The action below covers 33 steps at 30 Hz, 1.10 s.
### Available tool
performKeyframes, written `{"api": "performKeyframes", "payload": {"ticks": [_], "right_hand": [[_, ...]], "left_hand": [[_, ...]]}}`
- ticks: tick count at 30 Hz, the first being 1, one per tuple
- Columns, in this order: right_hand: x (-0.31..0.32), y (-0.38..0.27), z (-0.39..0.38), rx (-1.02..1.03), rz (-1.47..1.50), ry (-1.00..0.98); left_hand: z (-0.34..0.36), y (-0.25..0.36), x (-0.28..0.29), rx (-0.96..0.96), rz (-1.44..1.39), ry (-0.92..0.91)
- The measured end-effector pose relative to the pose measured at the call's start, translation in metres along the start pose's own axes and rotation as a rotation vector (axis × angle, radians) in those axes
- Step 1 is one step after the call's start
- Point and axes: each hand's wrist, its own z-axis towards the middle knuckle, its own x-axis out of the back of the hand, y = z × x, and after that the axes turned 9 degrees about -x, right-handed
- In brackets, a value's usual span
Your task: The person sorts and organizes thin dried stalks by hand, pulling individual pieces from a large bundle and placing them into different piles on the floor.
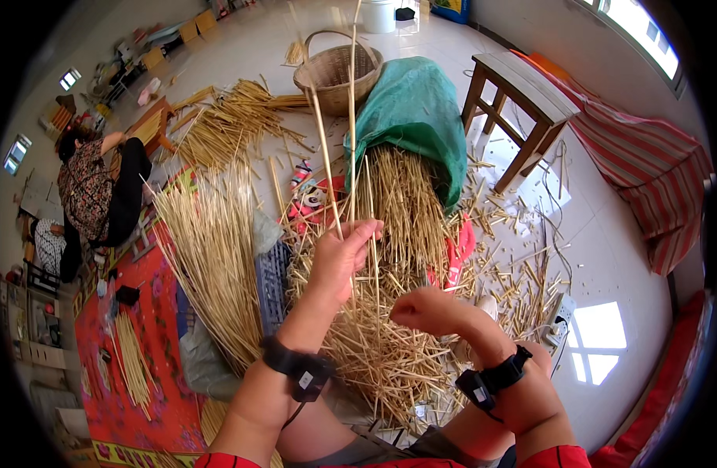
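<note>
In front of me, my left hand point(344, 257) is closed on a few long straw stalks point(325, 148), pinching them between thumb and fingers. They stand almost upright and reach past the basket. Lower and to the right, my right hand point(427, 310) is curled with its back toward me, apart from the left; what its fingers hold, if anything, is hidden. Below both hands lies a loose heap of short straw pieces point(389, 359). Just beyond it, a thick bundle of straw point(405, 207) pokes out of a green sack point(413, 101).
Combed pale straw point(218, 257) leans beside a blue plastic crate point(272, 285) on my left. Farther off are a wicker basket point(339, 78) and more straw point(230, 121). A wooden stool point(522, 86) and power strip point(559, 320) stand right. Another person point(97, 187) sits far left.
</note>
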Motion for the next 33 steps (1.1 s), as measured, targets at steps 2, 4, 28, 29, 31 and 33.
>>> {"api": "performKeyframes", "payload": {"ticks": [2, 4, 28, 29, 31, 33], "right_hand": [[-0.001, 0.000, 0.003, -0.060, 0.260, 0.222], [-0.006, -0.005, 0.003, 0.097, 0.609, 0.191], [-0.020, -0.020, 0.010, 0.341, 1.336, 0.094], [-0.020, -0.020, 0.009, 0.337, 1.325, 0.114], [-0.018, -0.021, 0.007, 0.327, 1.305, 0.152], [-0.012, -0.018, 0.005, 0.354, 1.291, 0.227]], "left_hand": [[-0.001, 0.000, -0.004, 0.036, -0.195, -0.075], [-0.005, -0.003, -0.011, 0.021, -0.280, -0.076], [-0.002, -0.014, -0.006, -0.012, -0.228, -0.047], [-0.002, -0.014, -0.007, -0.005, -0.220, -0.051], [-0.003, -0.014, -0.011, 0.012, -0.203, -0.058], [-0.006, -0.012, -0.020, -0.001, -0.140, -0.041]]}}
